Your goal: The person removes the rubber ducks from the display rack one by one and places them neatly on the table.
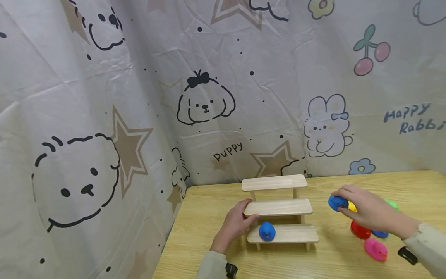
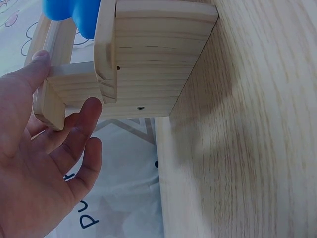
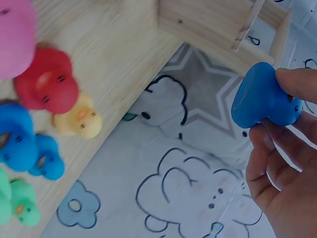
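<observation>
A blue rubber duck [image 1: 337, 202] is pinched between the thumb and fingers of my right hand [image 1: 369, 209], raised to the right of a three-tier wooden stand [image 1: 278, 208]. In the right wrist view, the held duck [image 3: 262, 96] is tilted with its flat base exposed. My left hand [image 1: 234, 223] grips the left end of the stand's middle tier; the left wrist view has the thumb [image 2: 39, 69] on the board's edge and fingers beneath it. Another blue duck [image 1: 267, 231] sits on the left part of the lowest tier.
On the table [image 1: 205, 217], right of the stand, several rubber ducks cluster partly under my right arm: a pink duck [image 1: 376, 249], a red duck [image 1: 360, 230], a yellow duck [image 3: 79, 116], blue ones and green ones [image 3: 25, 202]. A printed cloth [image 1: 271, 97] hangs behind the table.
</observation>
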Motion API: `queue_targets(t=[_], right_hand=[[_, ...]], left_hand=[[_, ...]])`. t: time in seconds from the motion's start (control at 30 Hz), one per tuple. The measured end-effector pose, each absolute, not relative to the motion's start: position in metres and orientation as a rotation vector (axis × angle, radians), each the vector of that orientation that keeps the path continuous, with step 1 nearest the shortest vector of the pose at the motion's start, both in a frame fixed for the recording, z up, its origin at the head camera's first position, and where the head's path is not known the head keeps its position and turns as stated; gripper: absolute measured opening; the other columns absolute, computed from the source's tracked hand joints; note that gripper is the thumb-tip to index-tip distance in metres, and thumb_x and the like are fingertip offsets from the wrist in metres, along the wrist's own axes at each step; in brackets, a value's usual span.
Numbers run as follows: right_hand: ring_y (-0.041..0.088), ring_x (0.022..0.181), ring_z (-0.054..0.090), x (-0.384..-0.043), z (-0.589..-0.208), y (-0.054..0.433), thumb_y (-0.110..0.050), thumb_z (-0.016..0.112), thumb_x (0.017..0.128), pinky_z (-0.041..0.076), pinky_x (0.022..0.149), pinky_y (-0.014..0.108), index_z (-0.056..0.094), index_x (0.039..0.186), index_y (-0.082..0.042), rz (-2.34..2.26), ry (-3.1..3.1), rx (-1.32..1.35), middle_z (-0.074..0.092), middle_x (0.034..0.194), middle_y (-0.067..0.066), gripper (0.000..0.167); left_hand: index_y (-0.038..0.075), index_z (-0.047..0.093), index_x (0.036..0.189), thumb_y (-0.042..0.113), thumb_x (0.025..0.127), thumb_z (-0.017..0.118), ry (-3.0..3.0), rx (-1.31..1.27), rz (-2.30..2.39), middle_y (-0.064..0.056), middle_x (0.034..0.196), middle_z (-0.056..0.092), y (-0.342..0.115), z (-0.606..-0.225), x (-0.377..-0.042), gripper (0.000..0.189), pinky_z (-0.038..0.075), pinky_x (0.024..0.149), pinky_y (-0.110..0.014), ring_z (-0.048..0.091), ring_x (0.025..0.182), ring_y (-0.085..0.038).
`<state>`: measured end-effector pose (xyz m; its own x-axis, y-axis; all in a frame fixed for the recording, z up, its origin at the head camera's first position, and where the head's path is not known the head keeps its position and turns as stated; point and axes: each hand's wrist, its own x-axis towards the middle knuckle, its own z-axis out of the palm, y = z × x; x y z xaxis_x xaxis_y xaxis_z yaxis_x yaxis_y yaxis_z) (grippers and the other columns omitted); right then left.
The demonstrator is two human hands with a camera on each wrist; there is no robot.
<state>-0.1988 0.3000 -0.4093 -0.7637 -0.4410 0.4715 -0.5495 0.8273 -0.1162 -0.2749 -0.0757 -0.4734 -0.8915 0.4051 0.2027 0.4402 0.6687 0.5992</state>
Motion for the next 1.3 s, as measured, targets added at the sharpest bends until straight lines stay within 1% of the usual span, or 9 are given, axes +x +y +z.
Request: queue_targets(t=[0.3,0.5,0.6,0.7,0.77,0.87,0.97,1.2,1.3], right_hand=[[0.007,0.078,0.052,-0.189,-0.422,0.329,-0.015,0.084,0.068,0.052,0.066,0.031,0.066,0.098,-0.011,0.323,-2.646,0.643,0.057,0.092,-0.009,0.036],[0.002,0.077,0.048,-0.179,-0.439,0.353,-0.013,0.087,0.062,0.051,0.064,0.027,0.065,0.095,-0.014,0.267,-2.611,0.64,0.055,0.091,-0.012,0.04],[0.001,0.076,0.047,-0.172,-0.445,0.361,-0.016,0.087,0.062,0.051,0.064,0.026,0.065,0.096,-0.013,0.267,-2.666,0.585,0.054,0.09,-0.012,0.04],[0.003,0.075,0.047,-0.166,-0.449,0.366,-0.019,0.086,0.064,0.051,0.064,0.027,0.066,0.097,-0.012,0.245,-2.755,0.497,0.054,0.087,-0.01,0.039],[0.008,0.076,0.051,-0.163,-0.452,0.37,-0.018,0.086,0.064,0.053,0.066,0.031,0.066,0.098,-0.011,0.244,-2.797,0.463,0.055,0.087,-0.006,0.04],[0.018,0.08,0.058,-0.158,-0.458,0.376,-0.015,0.088,0.059,0.054,0.067,0.038,0.066,0.097,-0.011,0.242,-2.764,0.461,0.059,0.09,-0.002,0.044],[0.024,0.082,0.06,-0.154,-0.465,0.382,-0.014,0.09,0.054,0.053,0.067,0.041,0.066,0.095,-0.013,0.228,-2.722,0.474,0.062,0.093,0.0,0.048],[-0.002,0.072,0.049,-0.148,-0.481,0.396,-0.01,0.091,0.043,0.048,0.057,0.024,0.065,0.088,-0.017,0.164,-2.628,0.572,0.054,0.083,-0.015,0.052],[-0.005,0.072,0.048,-0.146,-0.487,0.402,-0.009,0.091,0.039,0.047,0.055,0.023,0.064,0.086,-0.016,0.19,-2.587,0.624,0.054,0.081,-0.016,0.054]], left_hand=[[0.008,0.047,0.135,0.046,0.09,0.059,-2.836,-0.719,-1.019,-0.008,0.128,0.053,-0.074,-0.475,-0.275,0.06,0.049,0.076,-0.028,0.056,0.091,-0.013],[0.009,0.046,0.136,0.046,0.09,0.06,-2.849,-0.708,-1.042,-0.007,0.128,0.052,-0.074,-0.477,-0.275,0.061,0.049,0.076,-0.028,0.056,0.09,-0.012],[0.009,0.046,0.136,0.047,0.09,0.059,-2.85,-0.703,-1.051,-0.007,0.128,0.052,-0.074,-0.477,-0.275,0.062,0.049,0.076,-0.028,0.056,0.09,-0.012],[0.009,0.046,0.136,0.047,0.09,0.059,-2.843,-0.709,-1.051,-0.007,0.128,0.053,-0.074,-0.477,-0.275,0.062,0.049,0.075,-0.028,0.056,0.089,-0.013],[0.009,0.046,0.136,0.048,0.09,0.059,-2.839,-0.714,-1.049,-0.007,0.128,0.053,-0.074,-0.476,-0.275,0.062,0.049,0.075,-0.028,0.056,0.089,-0.013],[0.009,0.046,0.136,0.047,0.09,0.06,-2.83,-0.725,-1.051,-0.007,0.127,0.053,-0.074,-0.475,-0.275,0.061,0.049,0.075,-0.027,0.056,0.089,-0.012],[0.009,0.047,0.135,0.045,0.09,0.06,-2.822,-0.738,-1.053,-0.007,0.127,0.053,-0.074,-0.475,-0.274,0.059,0.049,0.074,-0.026,0.057,0.088,-0.011],[0.008,0.047,0.134,0.045,0.09,0.061,-2.809,-0.743,-1.056,-0.008,0.126,0.054,-0.075,-0.474,-0.275,0.059,0.049,0.074,-0.026,0.057,0.088,-0.011],[0.008,0.047,0.135,0.044,0.09,0.061,-2.813,-0.737,-1.058,-0.008,0.126,0.054,-0.075,-0.473,-0.275,0.059,0.049,0.075,-0.027,0.057,0.088,-0.012]])
